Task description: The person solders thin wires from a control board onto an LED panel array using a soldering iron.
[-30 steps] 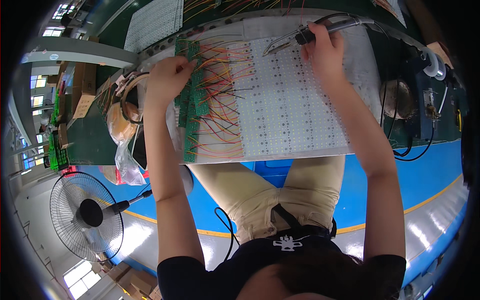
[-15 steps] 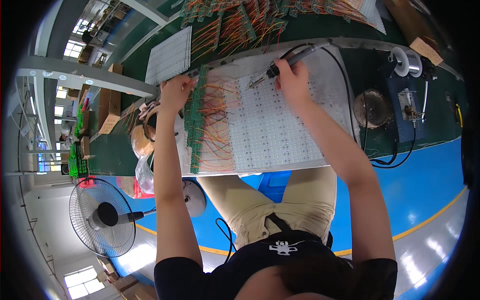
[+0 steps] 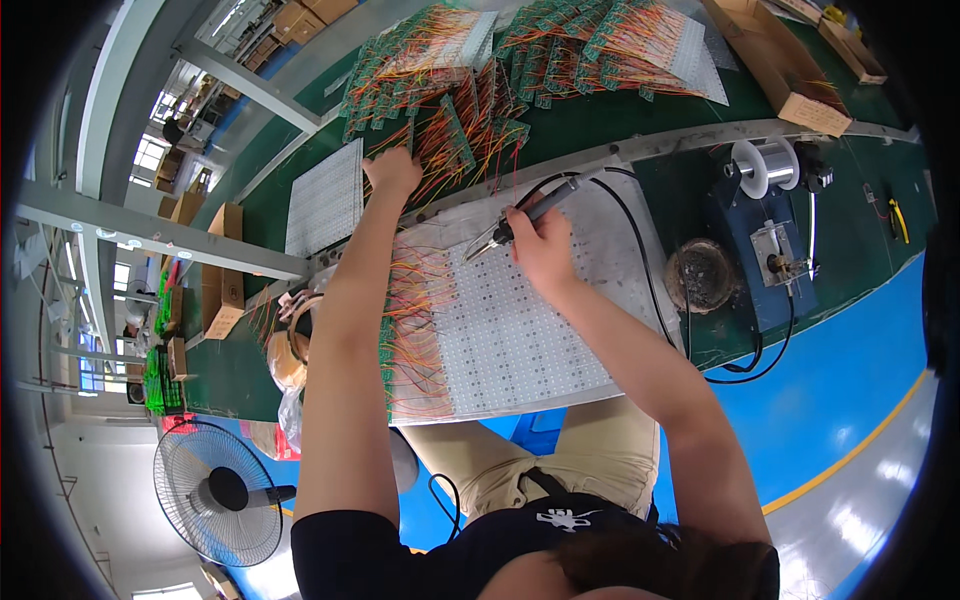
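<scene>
My right hand (image 3: pixel 546 248) is closed around a soldering iron (image 3: pixel 548 203) with a grey and black handle. Its metal tip points down and left, just over a white LED panel (image 3: pixel 520 330) dotted with small components. Red, yellow and orange wires (image 3: pixel 418 300) run from the panel's left edge to green circuit strips (image 3: pixel 386 350), partly hidden under my left forearm. Farther off, my left hand (image 3: pixel 396 174) reaches to the near edge of a pile of wired green circuit boards (image 3: pixel 450 130). Its fingers are curled; what they grip, if anything, is hidden.
Panels with wired boards (image 3: pixel 640 60) lie stacked at the back, and a white panel stack (image 3: pixel 328 200) at left. On the right are a solder spool (image 3: pixel 768 168), a blue feeder stand (image 3: pixel 770 260), a round dish (image 3: pixel 702 275) and yellow pliers (image 3: pixel 900 220). A black cable (image 3: pixel 650 270) crosses the worktop.
My left hand has left the green strips beside the panel and moved forward to the board pile. My right hand keeps the soldering iron over the panel. The view has shifted, showing more of the back.
</scene>
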A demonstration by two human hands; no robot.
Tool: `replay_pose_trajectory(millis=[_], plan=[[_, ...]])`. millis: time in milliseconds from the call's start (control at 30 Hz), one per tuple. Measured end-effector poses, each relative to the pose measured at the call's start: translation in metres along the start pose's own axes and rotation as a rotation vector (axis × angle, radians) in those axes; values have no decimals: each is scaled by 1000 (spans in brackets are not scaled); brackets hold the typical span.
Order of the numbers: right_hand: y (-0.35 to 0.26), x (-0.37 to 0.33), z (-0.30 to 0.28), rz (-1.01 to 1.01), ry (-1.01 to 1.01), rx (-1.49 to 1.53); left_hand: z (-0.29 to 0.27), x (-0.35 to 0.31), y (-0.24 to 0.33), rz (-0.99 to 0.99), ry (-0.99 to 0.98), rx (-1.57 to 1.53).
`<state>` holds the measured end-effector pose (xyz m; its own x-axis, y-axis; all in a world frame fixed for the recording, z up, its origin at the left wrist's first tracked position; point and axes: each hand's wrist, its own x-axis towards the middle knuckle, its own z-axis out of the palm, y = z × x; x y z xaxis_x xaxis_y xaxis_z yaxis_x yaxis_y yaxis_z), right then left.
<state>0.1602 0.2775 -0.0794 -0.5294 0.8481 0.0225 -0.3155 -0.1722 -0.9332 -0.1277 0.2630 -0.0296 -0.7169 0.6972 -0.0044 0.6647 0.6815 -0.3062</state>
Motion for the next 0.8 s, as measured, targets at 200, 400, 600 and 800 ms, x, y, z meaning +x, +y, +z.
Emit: replay_pose_trajectory(millis=[200, 400, 600, 800], plan=[[-2, 4, -5, -1, 33, 27, -13, 0, -9, 165, -24, 261], [-4, 1, 3, -7, -3, 38, -9, -3, -71, 185, -23, 154], [7, 8, 2, -56, -29, 76, -23, -8, -111, 162, 10, -44], [4, 4, -4, -21, -12, 6, -20, -21, -96, 52, 111, 161]])
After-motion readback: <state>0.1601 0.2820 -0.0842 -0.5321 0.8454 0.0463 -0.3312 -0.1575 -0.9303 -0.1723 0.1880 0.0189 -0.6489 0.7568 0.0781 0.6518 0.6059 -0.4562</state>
